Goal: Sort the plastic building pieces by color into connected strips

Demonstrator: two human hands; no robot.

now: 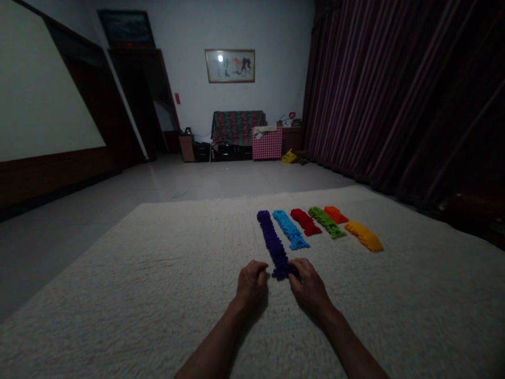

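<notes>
A long purple strip (272, 239), made of small bumpy pieces whose kind I cannot tell, lies on the pale, textured mat. Its near end widens between my two hands. My right hand (310, 287) rests at the right side of that end, its fingers pinched on the purple edge. Just left of it, my left hand (251, 283) has its fingers curled together, close beside the purple end; whether anything small is in them is hidden. To the right lie similar strips in light blue (290, 229), red (305, 221), green (326, 222), orange (335, 213) and yellow (363, 236).
The mat (177, 295) spreads over a tiled floor (158, 181). Dark purple curtains (366, 89) hang along the right. By the far wall stand a cloth-draped piece of furniture (239, 126), a red-checked cloth (267, 145) and a yellow bag (289, 156).
</notes>
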